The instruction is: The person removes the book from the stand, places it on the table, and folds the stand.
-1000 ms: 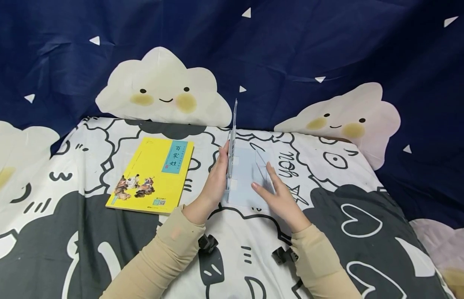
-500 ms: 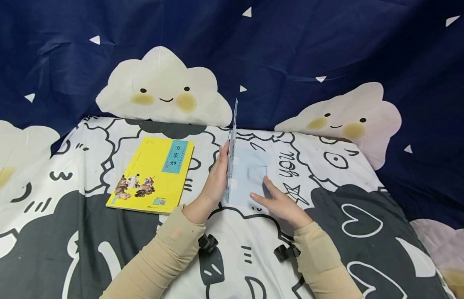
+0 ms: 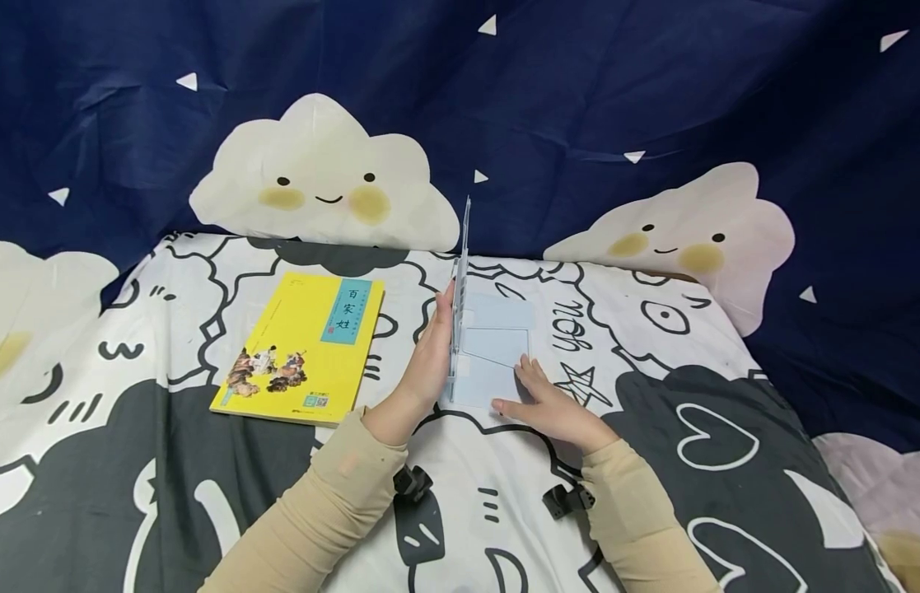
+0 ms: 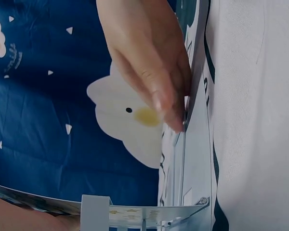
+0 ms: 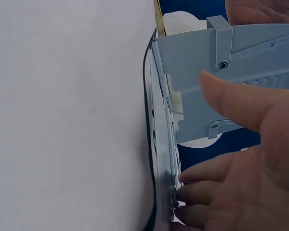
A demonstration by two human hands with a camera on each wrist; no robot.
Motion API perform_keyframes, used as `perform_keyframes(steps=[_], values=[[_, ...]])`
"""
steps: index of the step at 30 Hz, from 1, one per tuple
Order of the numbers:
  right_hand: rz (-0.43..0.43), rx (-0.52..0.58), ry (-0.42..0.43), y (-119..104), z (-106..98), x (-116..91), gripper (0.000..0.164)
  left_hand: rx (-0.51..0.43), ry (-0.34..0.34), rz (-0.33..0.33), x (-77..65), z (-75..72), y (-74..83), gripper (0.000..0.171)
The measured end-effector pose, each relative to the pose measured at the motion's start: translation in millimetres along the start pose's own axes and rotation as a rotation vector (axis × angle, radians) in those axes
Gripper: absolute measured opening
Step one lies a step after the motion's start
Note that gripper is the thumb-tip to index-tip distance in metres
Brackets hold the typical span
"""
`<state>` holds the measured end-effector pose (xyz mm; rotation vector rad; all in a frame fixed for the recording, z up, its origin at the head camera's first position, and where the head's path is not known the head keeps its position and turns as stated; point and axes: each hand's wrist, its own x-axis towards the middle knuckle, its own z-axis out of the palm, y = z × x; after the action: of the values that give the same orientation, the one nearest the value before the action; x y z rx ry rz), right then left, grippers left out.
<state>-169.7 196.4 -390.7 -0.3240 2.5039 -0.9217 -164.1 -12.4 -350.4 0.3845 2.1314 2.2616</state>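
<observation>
A light-blue metal book stand is unfolded on the bedding, with its flat base lying down and its panel upright, edge-on in the head view. My left hand rests against the left face of this panel with extended fingers. At the right edge of the base, my right hand touches the end of a thin wire prop, which lies flat over the base. Clips and a row of slots on the panel face the right wrist camera. That view shows the right thumb spread away from the fingers.
A yellow book with a blue title label lies left of the stand. Cartoon-patterned bedding covers the surface. Behind hangs a dark blue cloth printed with clouds. A small black camera sits at the right wrist.
The wire prop has swung down from a raised tilt to lie over the base. My right hand has lowered with it, while the left hand and upright panel have stayed put.
</observation>
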Motion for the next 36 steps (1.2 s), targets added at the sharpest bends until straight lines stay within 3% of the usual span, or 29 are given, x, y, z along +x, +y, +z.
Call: perform_keyframes(steps=[3,7,14,20,23,28,36], values=[[-0.006,0.069,0.053,-3,0,-1,0.091,0.008,-0.01,-0.008,0.3,1.1,0.5,0.082],[-0.088,0.252,0.079,-12,1,-4,0.082,0.051,-0.025,-0.035,1.7,3.2,1.4,0.068],[-0.281,0.599,-0.024,-36,3,-20,0.065,0.096,-0.039,-0.024,4.3,5.9,0.2,0.063],[-0.468,0.857,-0.135,-45,5,-28,0.065,0.105,-0.048,-0.061,1.3,8.4,1.0,0.061],[-0.491,0.923,-0.134,-49,4,-30,0.068,0.113,-0.071,-0.087,-1.0,10.5,0.7,0.062],[-0.456,0.99,-0.095,-53,-3,-35,0.071,0.092,-0.131,-0.087,-2.2,14.8,-0.5,0.064],[-0.42,0.964,-0.046,-56,-17,-43,0.069,0.119,-0.198,-0.1,-4.0,18.8,-3.6,0.062]])
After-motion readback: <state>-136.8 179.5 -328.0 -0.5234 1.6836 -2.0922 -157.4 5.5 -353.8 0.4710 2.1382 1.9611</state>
